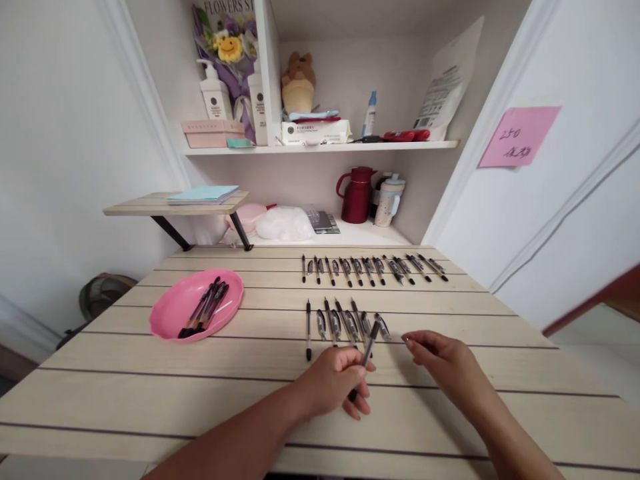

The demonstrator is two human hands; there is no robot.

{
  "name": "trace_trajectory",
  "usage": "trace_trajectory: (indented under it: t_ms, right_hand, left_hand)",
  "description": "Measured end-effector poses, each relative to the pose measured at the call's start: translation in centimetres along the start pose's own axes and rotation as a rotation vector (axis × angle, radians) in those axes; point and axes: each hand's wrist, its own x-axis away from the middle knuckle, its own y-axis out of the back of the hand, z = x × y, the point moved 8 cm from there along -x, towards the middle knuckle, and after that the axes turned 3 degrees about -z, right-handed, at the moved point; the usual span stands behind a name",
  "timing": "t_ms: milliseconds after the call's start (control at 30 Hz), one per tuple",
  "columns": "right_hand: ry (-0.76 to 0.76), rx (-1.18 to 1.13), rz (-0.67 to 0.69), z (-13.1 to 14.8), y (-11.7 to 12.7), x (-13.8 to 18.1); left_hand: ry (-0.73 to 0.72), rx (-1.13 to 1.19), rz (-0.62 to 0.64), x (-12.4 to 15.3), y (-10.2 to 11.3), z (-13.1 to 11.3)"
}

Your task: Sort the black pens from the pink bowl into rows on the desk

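Note:
My left hand [340, 380] is closed around a pen [369, 348] with a clear barrel and dark ends, held tilted above the table. To its right, my right hand [445, 363] hovers with thumb and fingertips pinched together; whether something tiny is between them I cannot make out. Just beyond both hands lies a short row of uncapped pens [309, 330] with loose black pen caps [321, 325] between them. The lower ends of some of these pens are hidden behind my left hand. Farther back is a longer row of pens [330, 271] and caps.
A pink dish [165, 319] with several pens and a thin white stick stands on the left of the slatted table [100, 380]. Behind it is a small raised shelf [130, 204] on black legs. A red jug [357, 197] and a light tumbler [388, 203] stand at the back.

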Motion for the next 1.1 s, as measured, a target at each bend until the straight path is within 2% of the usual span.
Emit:
trace_trajectory:
  t_ms: [133, 233, 667, 1000, 1100]
  right_hand:
    - [-0.126, -0.561, 0.034, 1.0, -0.6, 0.1]
    - [-0.121, -0.726, 0.011, 2.0, -0.5, -0.2]
    - [-0.099, -0.611, 0.123, 3.0, -2.2, 0.0]
    - [-0.008, -0.493, 0.114, 3.5, -2.0, 0.4]
    - [-0.001, -0.553, 0.192, 3.9, -2.2, 0.5]
  left_hand:
    - [-0.018, -0.076, 0.030, 0.2, -0.4, 0.0]
    - [-0.026, -0.096, 0.045, 0.2, -0.5, -0.1]
    - [-0.033, -0.114, 0.045, 0.3, -0.6, -0.3]
    - [-0.079, -0.125, 0.030, 0.4, -0.7, -0.4]
    - [-0.086, -0.110, 0.041, 0.3, -0.6, -0.3]
